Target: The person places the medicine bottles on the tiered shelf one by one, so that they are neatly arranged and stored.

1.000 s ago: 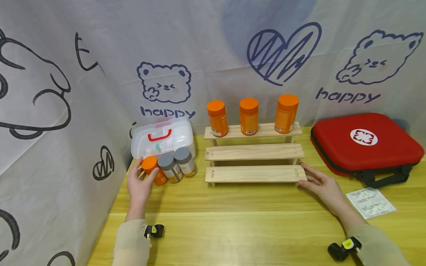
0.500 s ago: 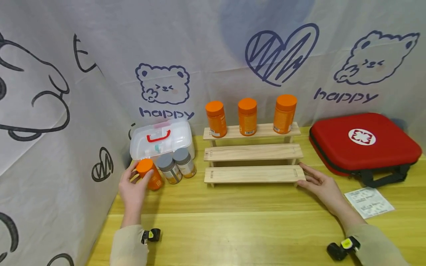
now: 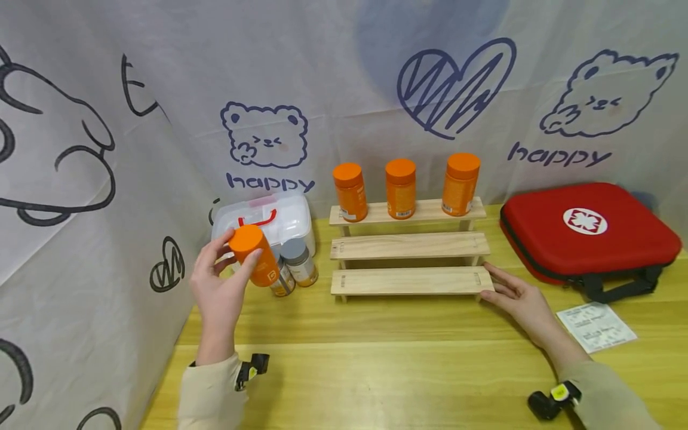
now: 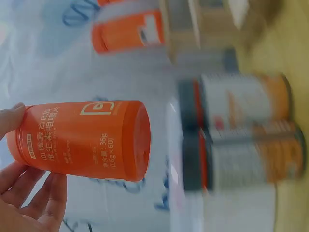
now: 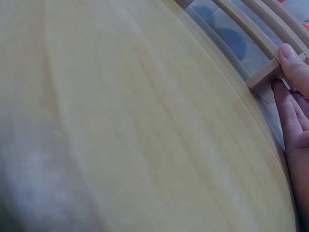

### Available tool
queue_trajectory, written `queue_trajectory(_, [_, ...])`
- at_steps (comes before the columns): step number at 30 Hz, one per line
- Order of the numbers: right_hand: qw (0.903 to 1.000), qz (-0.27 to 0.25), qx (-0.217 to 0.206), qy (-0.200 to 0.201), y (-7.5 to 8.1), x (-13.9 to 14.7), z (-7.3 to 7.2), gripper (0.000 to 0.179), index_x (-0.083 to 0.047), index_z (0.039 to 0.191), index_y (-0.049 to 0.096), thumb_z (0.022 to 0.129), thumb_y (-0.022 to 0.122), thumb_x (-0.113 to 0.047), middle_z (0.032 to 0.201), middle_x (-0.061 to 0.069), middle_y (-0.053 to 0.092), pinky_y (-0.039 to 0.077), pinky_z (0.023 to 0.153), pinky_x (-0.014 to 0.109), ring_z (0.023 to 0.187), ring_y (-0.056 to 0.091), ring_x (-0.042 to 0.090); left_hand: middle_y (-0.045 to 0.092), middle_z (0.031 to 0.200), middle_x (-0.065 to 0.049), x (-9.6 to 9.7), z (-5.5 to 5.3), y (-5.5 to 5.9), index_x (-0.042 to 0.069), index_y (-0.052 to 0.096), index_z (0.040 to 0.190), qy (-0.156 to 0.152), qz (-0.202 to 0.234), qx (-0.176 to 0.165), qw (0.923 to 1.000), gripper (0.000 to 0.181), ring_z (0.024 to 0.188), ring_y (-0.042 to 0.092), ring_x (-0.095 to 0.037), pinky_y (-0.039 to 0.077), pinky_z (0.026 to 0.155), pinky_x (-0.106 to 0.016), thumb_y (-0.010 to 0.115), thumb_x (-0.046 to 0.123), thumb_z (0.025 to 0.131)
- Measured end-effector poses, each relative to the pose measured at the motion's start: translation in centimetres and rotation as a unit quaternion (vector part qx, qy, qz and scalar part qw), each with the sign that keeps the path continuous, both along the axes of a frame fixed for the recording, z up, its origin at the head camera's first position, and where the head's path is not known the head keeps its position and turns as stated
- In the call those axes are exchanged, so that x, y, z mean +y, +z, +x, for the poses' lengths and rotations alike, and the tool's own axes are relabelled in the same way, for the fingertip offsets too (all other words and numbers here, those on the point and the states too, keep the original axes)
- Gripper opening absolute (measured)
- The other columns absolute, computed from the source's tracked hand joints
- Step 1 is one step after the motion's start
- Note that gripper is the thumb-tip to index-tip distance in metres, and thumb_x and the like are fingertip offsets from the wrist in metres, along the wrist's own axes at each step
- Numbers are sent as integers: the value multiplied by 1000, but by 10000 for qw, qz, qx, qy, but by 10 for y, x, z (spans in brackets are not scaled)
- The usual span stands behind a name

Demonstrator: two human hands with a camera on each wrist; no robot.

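In the head view my left hand point(image 3: 217, 292) grips an orange vitamin bottle point(image 3: 264, 266) between thumb and fingers. Tilted, the bottle hangs above the table, partly in front of two grey-capped bottles point(image 3: 302, 269). Its label and base face the left wrist camera, where the bottle point(image 4: 82, 140) lies sideways across the view. At the right end of the three-step wooden rack point(image 3: 408, 282), my right hand point(image 3: 518, 301) holds the lowest step. The right wrist view shows the thumb point(image 5: 292, 60) and fingers at that corner. Three orange bottles point(image 3: 401, 188) stand on the top step.
A clear plastic box point(image 3: 292, 215) with a red handle stands behind the grey-capped bottles. On the right lies a red first-aid case point(image 3: 613, 239) with a black strap, and a white printed packet point(image 3: 596, 327) in front of it. A printed curtain point(image 3: 355, 71) hangs behind the table.
My left hand has drawn the orange bottle out from beside the grey-capped bottles, then raised it off the table and rightward. The right hand stays at the rack's corner.
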State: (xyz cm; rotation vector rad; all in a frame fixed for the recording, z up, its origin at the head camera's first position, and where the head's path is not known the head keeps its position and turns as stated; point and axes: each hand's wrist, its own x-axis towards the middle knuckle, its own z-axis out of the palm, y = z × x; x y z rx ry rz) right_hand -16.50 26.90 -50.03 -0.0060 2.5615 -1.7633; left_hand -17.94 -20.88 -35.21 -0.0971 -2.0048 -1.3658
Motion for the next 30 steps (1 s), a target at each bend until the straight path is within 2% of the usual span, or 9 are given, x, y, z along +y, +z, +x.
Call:
queue_trajectory(3, [10000, 31, -1, -1, 0, 0, -1, 70, -18, 149, 36, 89, 67, -37, 132, 21, 53, 46, 79, 10, 102, 52, -12, 61, 117, -5, 18, -5, 5, 5, 65, 123, -336, 62, 9, 9994, 50, 99, 55, -13, 50, 85, -21, 81, 7, 75])
queue_trajectory(6, [10000, 52, 21, -1, 0, 1, -1, 70, -18, 149, 37, 89, 67, -37, 132, 21, 53, 46, 79, 10, 102, 52, -11, 61, 118, -7, 37, -13, 5, 4, 64, 122, -716, 68, -3, 9974, 52, 99, 55, -15, 51, 85, -24, 83, 8, 73])
queue_trajectory(9, [10000, 55, 39, 5, -1, 1, -1, 70, -19, 148, 37, 89, 67, -37, 131, 21, 54, 46, 79, 10, 102, 52, -11, 61, 119, -7, 55, -21, 3, 6, 64, 122, -1019, 123, -160, 9946, 52, 99, 56, -16, 51, 86, -27, 83, 13, 74])
queue_trajectory(14, [10000, 71, 57, -2, -1, 1, -2, 69, -19, 148, 37, 89, 67, -37, 131, 21, 54, 46, 79, 10, 101, 53, -11, 61, 118, -3, 81, -38, -6, 7, 63, 123, -1294, 199, -508, 9901, 53, 99, 57, -16, 52, 87, -30, 82, 20, 76])
queue_trajectory(17, [9999, 97, 73, -6, -2, 1, -1, 69, -19, 148, 37, 89, 67, -37, 131, 21, 54, 46, 79, 10, 101, 53, -11, 60, 118, -4, 94, -48, -12, 6, 62, 123, -1365, 205, -608, 9886, 53, 100, 57, -18, 51, 88, -31, 82, 20, 76])
queue_trajectory(22, [9999, 89, 119, -4, -3, 1, -1, 69, -18, 148, 37, 89, 67, -37, 130, 21, 55, 46, 79, 10, 101, 53, -11, 59, 118, -7, 109, -59, -21, 4, 62, 123, -1383, 277, -547, 9885, 52, 101, 57, -19, 51, 89, -33, 82, 15, 76])
queue_trajectory(30, [9998, 60, 201, -23, -3, 0, 0, 69, -15, 148, 38, 89, 68, -34, 127, 23, 57, 46, 78, 10, 100, 54, -10, 60, 119, -8, 123, -68, -30, 3, 62, 122, -1333, 338, -575, 9888, 51, 101, 57, -20, 51, 88, -32, 82, 14, 76])
